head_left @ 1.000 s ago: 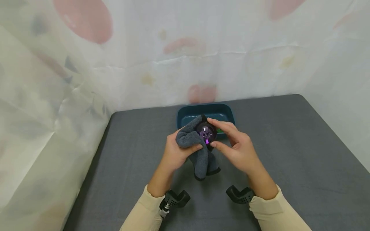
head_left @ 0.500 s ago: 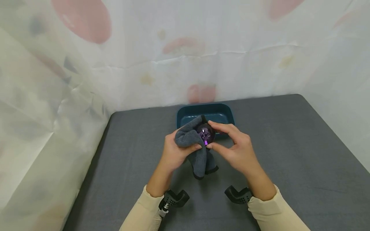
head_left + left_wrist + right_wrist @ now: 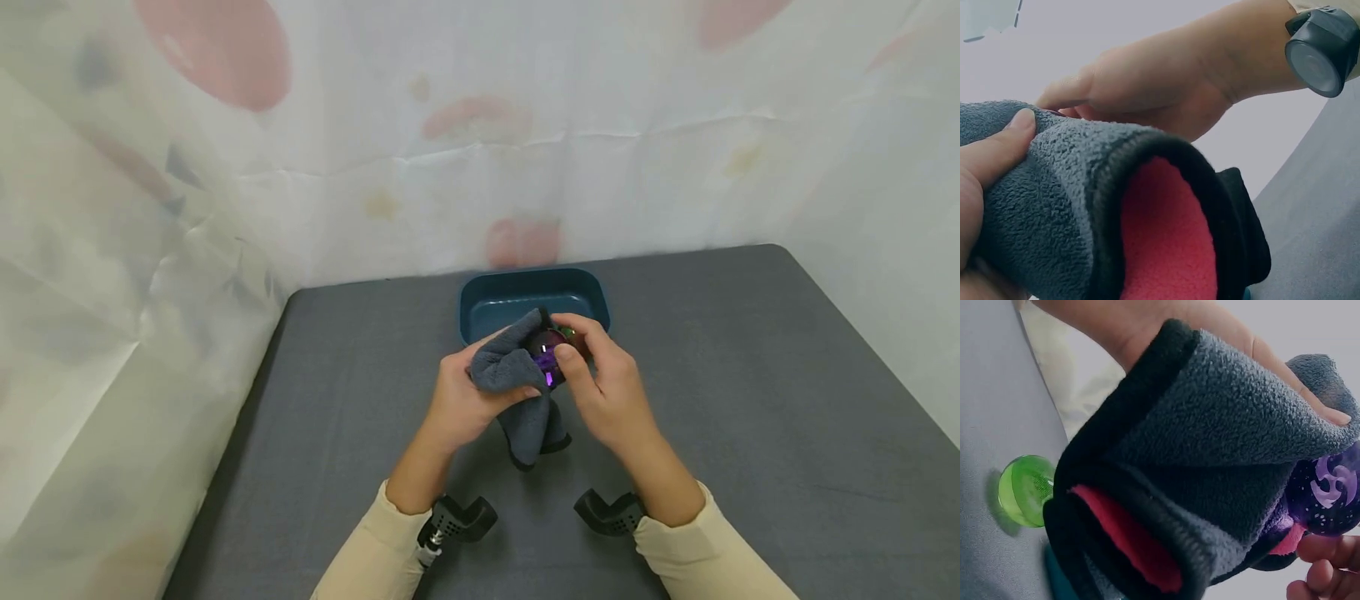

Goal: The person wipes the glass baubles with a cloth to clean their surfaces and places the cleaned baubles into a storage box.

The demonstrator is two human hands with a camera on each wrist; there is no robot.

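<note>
Both hands are working together just in front of the blue tray [image 3: 480, 293], which is sitting at the far middle of the dark grey table [image 3: 750, 400]. Left hand [image 3: 468, 398] is gripping a bunched grey cloth [image 3: 510, 375], thumb curled over the top of the fold and fingers wrapped underneath; the cloth's loose end is hanging down toward the table on the near side of the tray. From the left wrist view the cloth is showing a red inner face and a black edge. Right hand [image 3: 603, 392] is pinching a dark purple ball [image 3: 546, 350] between thumb and curled fingers, holding it against the cloth. In the right wrist view the ball [image 3: 1329, 494] is sitting half tucked into the cloth's fold, a pale swirl mark on its surface. A green glass ball [image 3: 1025, 490] is lying on the table below the cloth, close to the tray's near side.
</note>
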